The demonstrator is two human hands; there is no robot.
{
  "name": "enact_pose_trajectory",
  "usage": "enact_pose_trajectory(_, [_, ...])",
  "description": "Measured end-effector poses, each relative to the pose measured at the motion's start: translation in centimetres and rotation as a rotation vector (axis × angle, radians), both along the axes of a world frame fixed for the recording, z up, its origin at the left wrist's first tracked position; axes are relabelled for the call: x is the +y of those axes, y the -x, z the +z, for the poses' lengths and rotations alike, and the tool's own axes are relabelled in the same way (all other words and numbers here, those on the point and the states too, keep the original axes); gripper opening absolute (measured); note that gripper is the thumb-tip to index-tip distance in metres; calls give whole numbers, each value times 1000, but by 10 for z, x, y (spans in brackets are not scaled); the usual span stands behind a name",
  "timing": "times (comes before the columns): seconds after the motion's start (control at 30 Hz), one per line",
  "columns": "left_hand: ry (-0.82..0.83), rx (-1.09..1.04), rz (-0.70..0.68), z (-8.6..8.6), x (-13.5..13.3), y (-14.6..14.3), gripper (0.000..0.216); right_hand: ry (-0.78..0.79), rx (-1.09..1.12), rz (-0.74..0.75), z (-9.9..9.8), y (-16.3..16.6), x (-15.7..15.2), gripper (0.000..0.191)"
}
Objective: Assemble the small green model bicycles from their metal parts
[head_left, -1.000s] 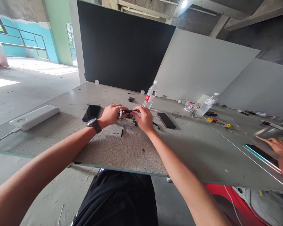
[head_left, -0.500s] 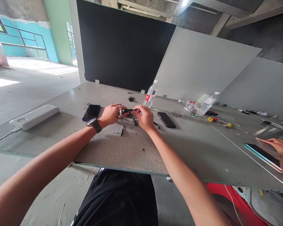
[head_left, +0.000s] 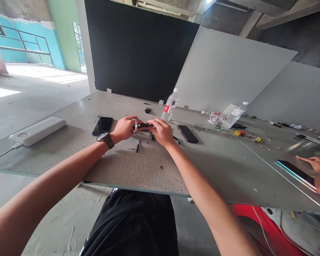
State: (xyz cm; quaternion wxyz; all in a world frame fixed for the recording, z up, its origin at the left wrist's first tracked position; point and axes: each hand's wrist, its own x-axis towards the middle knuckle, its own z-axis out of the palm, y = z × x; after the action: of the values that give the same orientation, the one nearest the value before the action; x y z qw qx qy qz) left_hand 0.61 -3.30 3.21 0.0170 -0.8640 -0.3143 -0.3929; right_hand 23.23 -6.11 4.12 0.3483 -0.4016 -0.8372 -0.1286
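Centrally, slim dark part, between fingers, left hand and right hand.

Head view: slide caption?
Left hand and right hand hold a small dark part, a clear bottle standing beyond.

The left forearm and right forearm are showing bare, as are the left hand and right hand. The left wrist is carrying a watch: rounded case reflecting pale light, broad dark strap; dial too oblique to read. Black legwear is covering the lap, its matte cloth creasing softly. Some white trim is edging its left side.
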Motion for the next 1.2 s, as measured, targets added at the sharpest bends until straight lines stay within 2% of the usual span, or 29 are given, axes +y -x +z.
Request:
enact_pose_trajectory(0.23, [32, -3, 30, -1, 4, 2, 28, -16, -151, -84, -1, 0, 0, 31])
enact_pose_trajectory(0.47, [84, -137, 21, 0, 13, 3, 40, -31, -123, -126, 1, 0, 0, 34])
enact_pose_trajectory(0.6, [129, -222, -127, 4, 22, 12, 73, -17, -73, -114, 0, 0, -1, 33])
enact_pose_trajectory(0.67, [178, -274, -229, 6, 23, 17, 81, -7, -60, -122, 0, -1, 0, 32])
enact_pose_trajectory(0.77, [215, -382, -259, 11, 19, 17, 78, -4, -63, -149, -2, -1, 1, 31])
enact_pose_trajectory(0.9, [148, -638, -113, 22, 8, 7, 58, -17, -77, -206, -6, -1, 6, 27])
enact_pose_trajectory(0.97, [328, -816, -163, 28, 3, 3, 69, -13, -91, -227, -8, 0, 8, 26])
enact_pose_trajectory(1.03, [671, -781, -328, 33, -1, 2, 79, -8, -99, -237, -9, 0, 8, 24])
enact_pose_trajectory(1.13, [1159, -385, -615, 32, -9, 4, 75, 1, -97, -226, -9, 0, 6, 23])
enact_pose_trajectory(1.2, [1339, -113, -727, 26, -17, 2, 70, 6, -96, -211, -8, 1, 4, 23])
